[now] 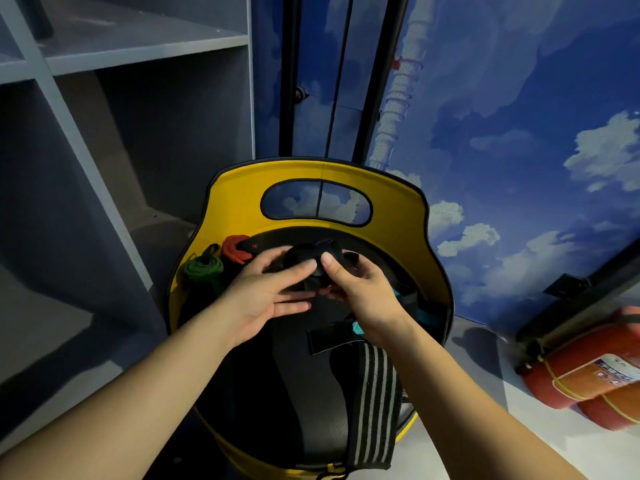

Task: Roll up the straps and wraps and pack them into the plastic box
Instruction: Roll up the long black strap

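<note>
Both hands meet over a black seat (pixel 277 382) with a yellow back (pixel 242 192). My left hand (pixel 266 292) and my right hand (pixel 360 289) hold a black wrap (pixel 308 263) between thumbs and fingers, partly rolled into a bundle. A black strap with grey stripes (pixel 372 403) lies along the seat towards me and hangs over its front edge. A rolled green strap (pixel 202 268) and a rolled red strap (pixel 235 249) lie at the seat's back left. A teal piece (pixel 358 329) shows under my right wrist. No plastic box is in view.
Grey shelving (pixel 104 133) stands to the left. A blue wall with painted clouds (pixel 519 133) is behind and to the right. Two red fire extinguishers (pixel 588 372) lie on the floor at the right. A black frame (pixel 374 81) rises behind the seat.
</note>
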`<state>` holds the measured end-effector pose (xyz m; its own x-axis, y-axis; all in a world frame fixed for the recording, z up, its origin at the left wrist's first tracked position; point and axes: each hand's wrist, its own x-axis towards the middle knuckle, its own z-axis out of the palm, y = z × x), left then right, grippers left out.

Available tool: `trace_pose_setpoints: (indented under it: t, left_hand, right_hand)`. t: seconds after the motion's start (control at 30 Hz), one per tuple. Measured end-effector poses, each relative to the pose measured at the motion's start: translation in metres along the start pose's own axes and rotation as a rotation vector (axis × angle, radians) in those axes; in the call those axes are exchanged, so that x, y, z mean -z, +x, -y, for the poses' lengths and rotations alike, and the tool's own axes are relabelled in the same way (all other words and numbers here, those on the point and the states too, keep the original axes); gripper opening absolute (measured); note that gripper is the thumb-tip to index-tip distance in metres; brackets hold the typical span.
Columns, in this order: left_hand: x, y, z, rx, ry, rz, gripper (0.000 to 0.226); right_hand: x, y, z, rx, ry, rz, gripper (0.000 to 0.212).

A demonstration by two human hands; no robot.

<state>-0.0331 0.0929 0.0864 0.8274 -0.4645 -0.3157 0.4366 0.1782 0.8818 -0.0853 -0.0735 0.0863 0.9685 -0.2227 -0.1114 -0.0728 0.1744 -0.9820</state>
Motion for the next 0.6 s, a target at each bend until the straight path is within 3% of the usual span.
trace_pose_setpoints:
  t: [0.13, 0.37, 0.5, 0.53, 0.6]
  left_hand:
    - [0.001, 0.002, 0.002, -0.115, -0.008, -0.053, 0.072]
    - [-0.001, 0.002, 0.005, -0.163, -0.069, -0.111, 0.068]
    - [-0.003, 0.003, 0.011, -0.156, -0.129, -0.138, 0.05]
    - [-0.003, 0.003, 0.013, -0.151, -0.157, -0.144, 0.048]
    - [-0.002, 0.005, 0.016, -0.138, -0.22, -0.148, 0.055]
  right_hand:
    - [-0.003, -0.001, -0.002, -0.001, -0.036, 0.033, 0.051]
    - [-0.002, -0.001, -0.004, 0.068, -0.052, 0.065, 0.028]
    - [-0.006, -0.001, -0.011, 0.064, -0.026, 0.016, 0.023]
    - [-0.011, -0.003, -0.01, 0.044, -0.008, -0.009, 0.025]
    - [-0.015, -0.001, -0.018, -0.023, 0.049, -0.072, 0.052]
